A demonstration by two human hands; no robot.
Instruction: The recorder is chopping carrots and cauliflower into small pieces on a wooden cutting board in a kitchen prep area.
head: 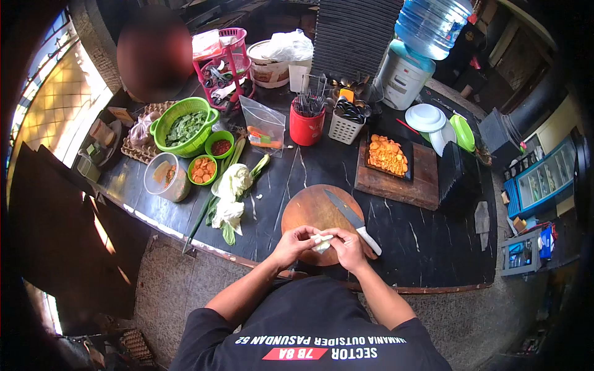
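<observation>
Over the near edge of a round wooden chopping board [304,206], my left hand [293,246] and my right hand [348,249] meet fingertip to fingertip. Between them they pinch a small white vegetable piece [322,246]; its exact kind is partly hidden by my fingers. A kitchen knife [345,209] lies on the board's right side, blade pointing away from me and its white handle reaching past the rim, just beyond my right hand. To the left of the board, pale leafy vegetables [229,199] rest on the black marbled table [264,211] beside long green stalks [199,227].
Farther left stand a green colander [209,116] of chopped greens, small green bowls [213,180] and a clear plastic tub [155,181]. A red cutlery holder [306,125] is ahead. Orange slices on a black plate [367,162] sit on a rectangular board [424,185] at right.
</observation>
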